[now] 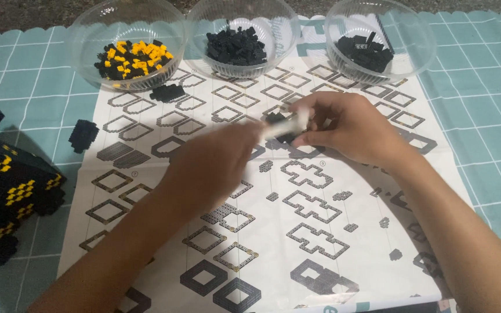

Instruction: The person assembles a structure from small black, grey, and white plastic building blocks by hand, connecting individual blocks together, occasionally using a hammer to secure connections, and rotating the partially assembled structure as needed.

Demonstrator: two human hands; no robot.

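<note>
My left hand (213,165) is blurred by motion and grips a thin white tool (285,125) whose tip reaches toward my right hand. My right hand (349,127) pinches a small black block assembly (278,120) just above the instruction sheet (273,191). The two hands meet over the upper middle of the sheet, which shows printed outlines of brick layers.
Three clear plastic bowls stand at the back: one with black and yellow bricks (131,59), two with black bricks (236,46) (369,53). A built black-and-yellow block model (7,191) sits at the left edge. Small black assemblies (82,134) (167,91) lie nearby on the teal checked cloth (482,116).
</note>
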